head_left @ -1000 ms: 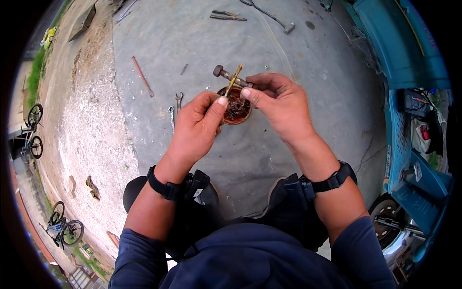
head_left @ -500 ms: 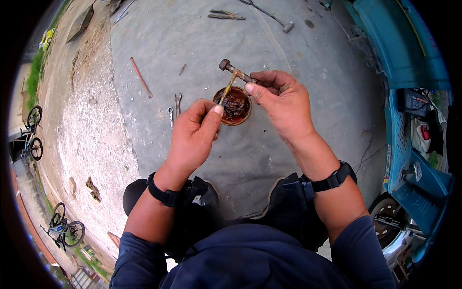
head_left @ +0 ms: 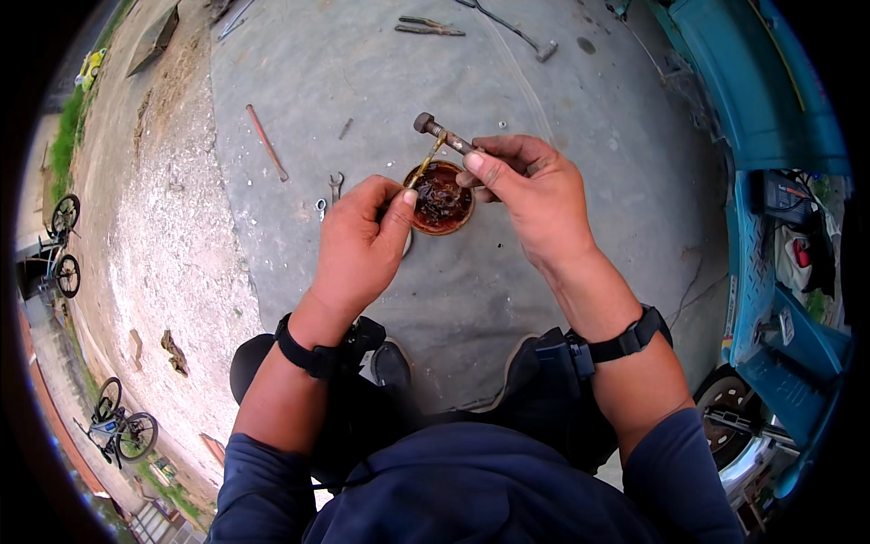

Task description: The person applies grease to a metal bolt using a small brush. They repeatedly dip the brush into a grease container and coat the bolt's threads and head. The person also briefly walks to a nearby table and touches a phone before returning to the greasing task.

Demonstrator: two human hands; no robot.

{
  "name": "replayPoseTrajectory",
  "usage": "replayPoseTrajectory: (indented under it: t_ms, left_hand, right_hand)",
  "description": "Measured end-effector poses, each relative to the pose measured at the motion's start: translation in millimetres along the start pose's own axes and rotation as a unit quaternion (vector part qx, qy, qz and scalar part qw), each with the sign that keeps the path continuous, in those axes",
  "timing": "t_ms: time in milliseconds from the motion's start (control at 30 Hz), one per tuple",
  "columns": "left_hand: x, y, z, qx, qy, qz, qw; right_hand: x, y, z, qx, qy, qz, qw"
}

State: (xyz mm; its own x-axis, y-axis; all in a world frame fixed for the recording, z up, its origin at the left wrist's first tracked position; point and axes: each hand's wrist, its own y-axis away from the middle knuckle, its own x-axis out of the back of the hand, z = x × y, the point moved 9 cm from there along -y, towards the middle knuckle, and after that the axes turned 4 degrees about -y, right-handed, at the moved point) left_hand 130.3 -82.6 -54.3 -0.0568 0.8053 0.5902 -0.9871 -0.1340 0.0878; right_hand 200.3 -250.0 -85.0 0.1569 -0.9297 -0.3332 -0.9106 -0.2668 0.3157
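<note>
My right hand [head_left: 544,204] pinches the shank end of a rusty hex-head bolt [head_left: 456,142] between thumb and fingers, its head pointing away to the upper left. Closed around the lower part of a thin, grease-coated stick [head_left: 429,160] is my left hand [head_left: 362,234]. The stick's upper tip touches the bolt's shank a little below the head. Beneath both hands, a round tub [head_left: 449,233] of dark reddish-brown grease [head_left: 442,199] sits on the concrete. Part of its left side is hidden by my left hand.
Left of the tub lie an open-end wrench [head_left: 336,185], a ring wrench [head_left: 321,207] and a red rod [head_left: 266,145]. Pliers [head_left: 430,27] and a hammer [head_left: 544,52] lie farther off. A blue vehicle [head_left: 716,91] stands along the right; bicycles [head_left: 122,424] are at far left.
My left hand has shifted slightly up and left, with the stick still against the bolt. My right lower fingers have spread a little below the bolt, which has barely moved.
</note>
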Motion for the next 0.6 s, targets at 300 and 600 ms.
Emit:
replayPoseTrajectory:
  t_ms: [300,600]
  left_hand:
    - [-6,3,18,-0.081,-0.067,0.005,0.994]
    - [2,1,8,-0.01,-0.037,-0.007,0.999]
  right_hand:
    - [2,1,3,-0.021,-0.032,-0.003,0.999]
    - [2,2,-12,0.054,0.071,0.01,0.996]
